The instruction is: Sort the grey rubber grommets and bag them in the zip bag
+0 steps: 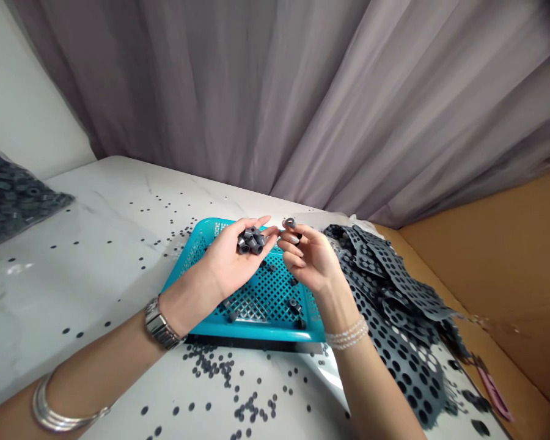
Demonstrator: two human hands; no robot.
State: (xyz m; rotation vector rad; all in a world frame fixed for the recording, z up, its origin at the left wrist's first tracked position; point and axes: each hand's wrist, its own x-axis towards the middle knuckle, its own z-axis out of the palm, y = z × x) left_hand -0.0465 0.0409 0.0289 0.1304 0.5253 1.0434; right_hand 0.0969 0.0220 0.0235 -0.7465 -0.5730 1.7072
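My left hand (231, 260) is palm up over a turquoise plastic basket (256, 329), with its fingers curved around a small heap of dark grey rubber bushings (251, 240). Close beside it, my right hand (314, 256) pinches a single grey bushing (290, 222) between thumb and fingertip. Its other fingers are curled in, with something dark partly hidden behind them. Several more loose bushings (294, 305) lie on the basket's lattice floor, under both hands.
A clear bag (18, 195) full of bushings stands at the left. Perforated dark rubber sheets (403, 342) are heaped at the right, near pink-handled scissors (494, 391) and a cardboard wall (499, 244). Small black discs (256, 406) are scattered over the white table (96, 263).
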